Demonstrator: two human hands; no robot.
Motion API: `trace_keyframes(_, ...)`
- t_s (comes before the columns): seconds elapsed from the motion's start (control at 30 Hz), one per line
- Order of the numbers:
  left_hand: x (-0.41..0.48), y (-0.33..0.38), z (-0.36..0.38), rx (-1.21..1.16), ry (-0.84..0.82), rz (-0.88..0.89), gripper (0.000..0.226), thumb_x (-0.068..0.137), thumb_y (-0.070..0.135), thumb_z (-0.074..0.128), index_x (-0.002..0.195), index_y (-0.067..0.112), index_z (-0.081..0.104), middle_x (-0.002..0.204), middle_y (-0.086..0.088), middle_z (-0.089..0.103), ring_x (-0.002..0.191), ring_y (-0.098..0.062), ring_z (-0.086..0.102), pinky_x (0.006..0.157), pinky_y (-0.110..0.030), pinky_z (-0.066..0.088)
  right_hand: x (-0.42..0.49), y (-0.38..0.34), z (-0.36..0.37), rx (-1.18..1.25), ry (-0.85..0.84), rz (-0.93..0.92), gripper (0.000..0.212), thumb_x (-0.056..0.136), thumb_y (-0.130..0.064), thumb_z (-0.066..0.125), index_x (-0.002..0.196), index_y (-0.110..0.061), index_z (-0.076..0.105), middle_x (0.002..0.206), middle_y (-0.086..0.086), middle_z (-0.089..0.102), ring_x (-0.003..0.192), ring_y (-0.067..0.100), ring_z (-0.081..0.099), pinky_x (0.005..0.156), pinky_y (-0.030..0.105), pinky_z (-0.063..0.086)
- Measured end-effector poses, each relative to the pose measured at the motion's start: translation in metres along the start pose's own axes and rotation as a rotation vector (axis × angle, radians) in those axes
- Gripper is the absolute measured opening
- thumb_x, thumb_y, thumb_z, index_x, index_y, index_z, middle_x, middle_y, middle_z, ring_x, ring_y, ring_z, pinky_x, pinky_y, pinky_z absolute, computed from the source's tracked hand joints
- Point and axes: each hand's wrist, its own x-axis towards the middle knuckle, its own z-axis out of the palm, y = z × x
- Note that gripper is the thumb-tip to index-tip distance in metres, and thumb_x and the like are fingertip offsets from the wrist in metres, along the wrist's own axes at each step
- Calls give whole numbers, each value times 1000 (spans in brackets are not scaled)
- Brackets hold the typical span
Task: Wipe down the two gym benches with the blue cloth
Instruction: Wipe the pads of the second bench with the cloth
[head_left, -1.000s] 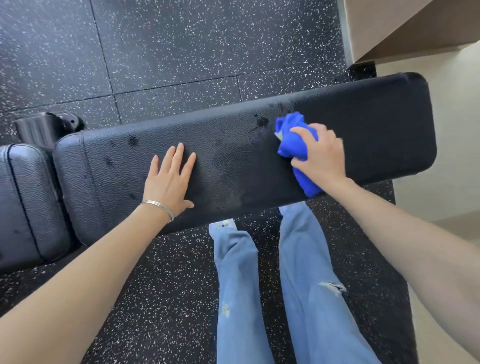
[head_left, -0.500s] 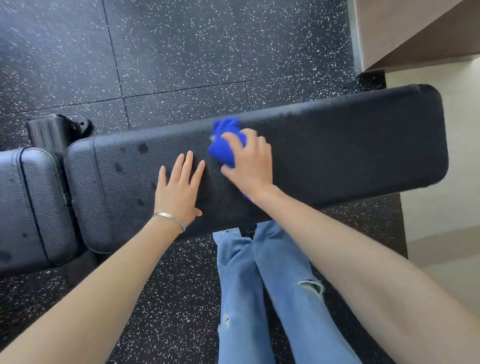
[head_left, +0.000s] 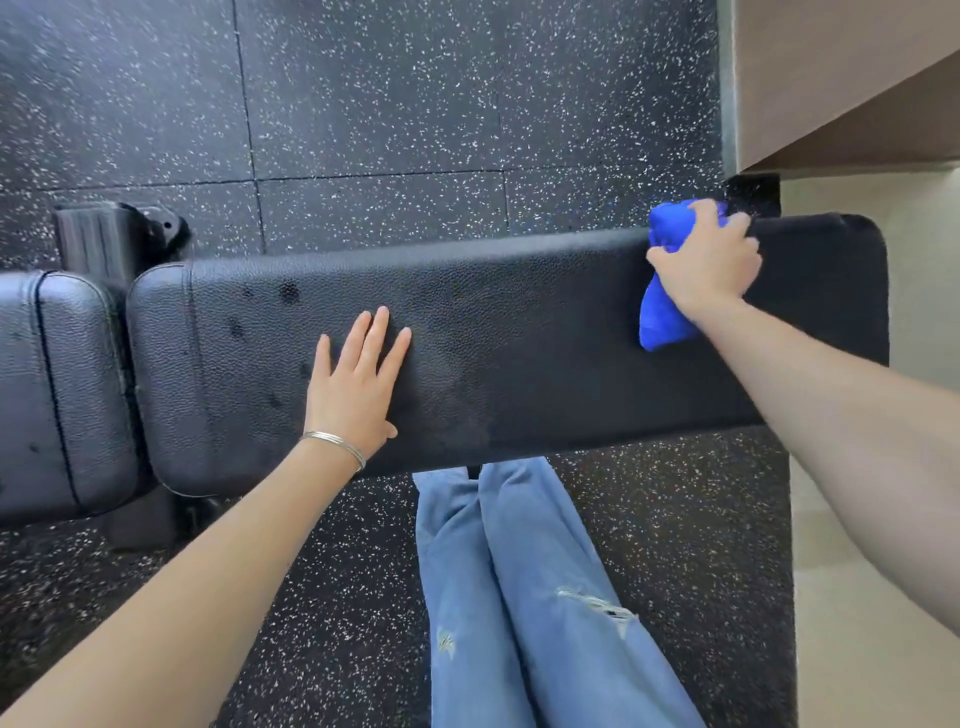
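While our right hand (head_left: 711, 260) bunches the blue cloth (head_left: 662, 317) in curled fingers against the far edge of the bench pad (head_left: 519, 338), near its right end, our left hand (head_left: 353, 384) lies flat and holds nothing, fingers straight, toward the near edge. We judge this pad partly wiped: dark spots (head_left: 288, 292) show near its left end, and the neighbouring pad (head_left: 62, 389) looks untouched.

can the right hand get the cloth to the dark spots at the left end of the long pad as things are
Probably, with a detour. The right hand grips the blue cloth at the right end of the long pad, and the left hand lies flat between it and the dark spots.
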Motion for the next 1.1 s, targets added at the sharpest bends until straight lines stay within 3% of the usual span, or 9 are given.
trace_keyframes(0.13, -2, 2, -4, -7, -12, -17, 120, 71, 53, 73, 149, 22, -12, 158, -8, -16, 147, -25, -9, 117, -51, 10, -43, -82, 9, 47, -34, -222, 55, 78, -40, 60, 128, -21, 46, 120, 16, 49, 101, 37, 53, 86, 39, 41)
trace_keyframes(0.3, -4, 5, -6, -36, -22, -46, 122, 66, 45, 78, 150, 23, -7, 159, -7, -10, 148, -22, -3, 116, -53, 11, -118, -179, 32, 48, -162, -695, 57, 77, -44, 61, 129, -27, 46, 121, 11, 48, 101, 33, 52, 84, 37, 41)
trace_keyframes(0.47, -5, 7, -5, -50, -20, -65, 122, 65, 42, 80, 150, 23, -6, 159, -7, -10, 148, -22, -2, 116, -52, 12, -93, -155, 28, 46, -182, -851, 63, 73, -42, 64, 132, -31, 44, 126, 9, 47, 105, 32, 50, 87, 39, 41)
trace_keyframes(0.57, -4, 6, -5, -45, -38, -60, 121, 69, 46, 76, 149, 24, -11, 159, -6, -15, 147, -22, -7, 116, -52, 11, -57, -93, 19, 54, -117, -781, 61, 71, -36, 64, 129, -29, 49, 123, 10, 48, 102, 33, 51, 85, 40, 41)
trace_keyframes(0.77, 0, 7, -4, -84, -32, -75, 124, 67, 44, 79, 149, 26, -13, 159, -4, -15, 147, -22, -8, 116, -52, 9, -7, 29, 6, 167, 27, -255, 56, 72, -28, 65, 126, -24, 49, 121, 14, 48, 103, 37, 52, 86, 43, 44)
trace_keyframes(0.93, 2, 8, 0, -154, 8, -99, 127, 62, 32, 85, 149, 28, -7, 159, -4, -8, 147, -22, -3, 116, -54, 8, -31, -3, 24, 263, 142, -29, 54, 75, -28, 63, 127, -21, 49, 128, 14, 45, 104, 38, 49, 91, 41, 40)
trace_keyframes(1.0, 2, 6, 0, -166, 20, -88, 128, 60, 33, 86, 149, 29, -6, 159, -3, -6, 147, -22, -2, 116, -55, 7, -61, -34, 29, 279, 166, -57, 54, 73, -29, 62, 126, -21, 51, 126, 13, 47, 100, 36, 51, 88, 39, 40)
trace_keyframes(1.1, 2, 1, -1, -160, 38, -55, 128, 60, 41, 84, 149, 30, -7, 159, -3, -7, 147, -23, -2, 115, -56, 4, -116, -82, 39, 319, 85, -266, 55, 69, -29, 65, 123, -22, 55, 120, 11, 50, 93, 34, 52, 85, 39, 41)
